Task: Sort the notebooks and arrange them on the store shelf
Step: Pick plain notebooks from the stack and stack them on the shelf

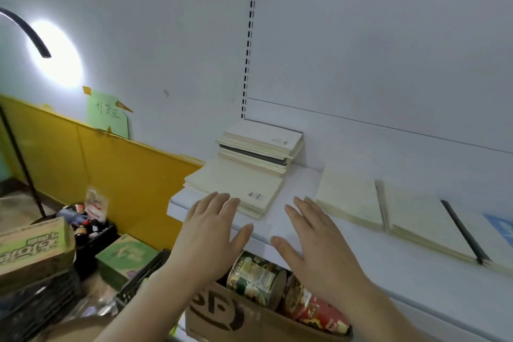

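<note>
Nothing is held in either grip: both hands are spread flat, palms down, fingers straight and slightly apart. The left hand (213, 226) is held over the front edge of the shelf (388, 272), its fingertips at the near edge of the front stack (236, 184); whether contact is made cannot be told. The right hand (313, 241) is held over bare shelf, between the front stack and the flat notebooks (349, 197) to the right.

The front stack consists of cream notebooks lying flat at the shelf's left end. Directly behind it, a taller rear stack (263, 144) is set against the back panel (374, 64), with one dark cover visible among the cream ones. To the right, further cream notebooks are laid side by side, and a black strip (463, 230) lies across them. A blue item (499, 226) is seen at the far right edge.

Below the shelf, a cardboard box (236, 316) holds cans (255, 277). At the left, green cartons (30, 247) and a lamp stand (22, 164) are present.
</note>
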`<action>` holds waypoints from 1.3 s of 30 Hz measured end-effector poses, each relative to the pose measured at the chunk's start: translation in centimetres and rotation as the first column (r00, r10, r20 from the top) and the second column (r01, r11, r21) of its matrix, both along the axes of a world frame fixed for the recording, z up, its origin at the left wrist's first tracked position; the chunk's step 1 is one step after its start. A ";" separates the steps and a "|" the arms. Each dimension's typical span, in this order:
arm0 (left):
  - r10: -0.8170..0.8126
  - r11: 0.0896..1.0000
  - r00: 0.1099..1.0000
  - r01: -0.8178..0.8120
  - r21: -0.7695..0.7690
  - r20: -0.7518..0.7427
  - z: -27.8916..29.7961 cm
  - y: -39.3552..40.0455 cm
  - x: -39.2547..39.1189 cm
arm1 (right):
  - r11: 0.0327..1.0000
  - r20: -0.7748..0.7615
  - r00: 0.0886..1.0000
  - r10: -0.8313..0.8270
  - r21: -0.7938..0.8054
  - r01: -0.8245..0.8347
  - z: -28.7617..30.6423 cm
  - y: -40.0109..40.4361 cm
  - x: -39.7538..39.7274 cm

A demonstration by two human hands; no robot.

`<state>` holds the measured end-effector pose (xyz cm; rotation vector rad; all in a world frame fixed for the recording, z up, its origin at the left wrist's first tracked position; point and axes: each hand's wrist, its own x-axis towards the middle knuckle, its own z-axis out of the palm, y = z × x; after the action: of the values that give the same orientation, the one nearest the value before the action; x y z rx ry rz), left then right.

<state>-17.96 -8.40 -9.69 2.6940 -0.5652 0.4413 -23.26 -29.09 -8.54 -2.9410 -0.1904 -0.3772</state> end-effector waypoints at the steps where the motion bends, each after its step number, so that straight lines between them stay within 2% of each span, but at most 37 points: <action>1: 0.007 1.000 1.000 -0.007 0.001 -0.007 -0.2 0.7 0.8 | 1.000 -0.002 1.000 0.006 0.005 -0.006 -0.1 0.6 1.4; 7: 0.056 0.996 0.998 -0.055 0.073 -0.007 -0.3 3.5 6.2 | 1.000 -0.051 0.998 0.023 -0.011 -0.024 -1.5 3.1 9.1; 14: -0.006 0.974 0.999 0.018 0.227 -0.052 -1.3 4.0 11.1 | 0.996 -0.095 0.995 0.025 -0.088 -0.033 -2.4 4.4 12.8; 18: -0.053 0.967 0.993 0.078 0.244 -0.104 -1.8 4.0 12.8 | 0.992 0.005 1.000 0.030 -0.119 -0.030 -2.5 5.0 12.6; 21: -0.083 0.968 0.995 0.092 0.235 -0.049 -2.1 4.0 13.5 | 0.991 0.116 0.993 0.027 -0.131 -0.012 -2.3 5.9 12.2; 25: -0.183 0.973 0.983 0.180 0.146 0.011 -1.6 4.8 14.3 | 0.995 0.149 0.989 -0.009 -0.102 0.025 -1.3 7.2 11.2; 27: -0.197 0.979 0.973 0.189 0.071 0.121 -1.3 5.3 14.7 | 0.997 0.177 0.982 -0.062 -0.037 0.070 -0.4 7.4 10.5; 29: -0.134 0.984 0.957 0.160 -0.082 0.259 -0.9 5.7 15.1 | 0.990 0.221 0.965 -0.140 0.059 0.130 0.8 7.8 9.8; 31: -0.098 0.947 0.941 0.188 -0.260 0.324 -0.4 6.0 15.2 | 0.966 0.277 0.934 -0.227 0.186 0.180 2.0 8.5 9.0; 33: -0.126 0.904 0.947 0.232 -0.358 0.295 0.2 5.9 14.4 | 0.926 0.358 0.888 -0.289 0.341 0.164 3.0 9.2 7.9; 35: -0.188 0.841 0.977 0.215 -0.497 0.105 0.6 5.5 13.7 | 0.835 0.388 0.851 -0.354 0.541 0.101 3.6 10.0 7.0; 37: -0.293 0.749 0.948 0.146 -0.647 -0.126 1.2 5.4 13.4 | 0.651 0.353 0.849 -0.393 0.759 -0.014 4.2 11.1 6.5; 39: -0.469 0.660 0.851 0.159 -0.734 -0.238 1.6 5.3 13.1 | 0.408 0.289 0.874 -0.390 0.906 -0.118 4.7 12.3 6.2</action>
<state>-4.89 -3.07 -8.12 1.8126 -0.5858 -0.0394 -17.07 -16.81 -3.84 -1.6968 0.1875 -0.8821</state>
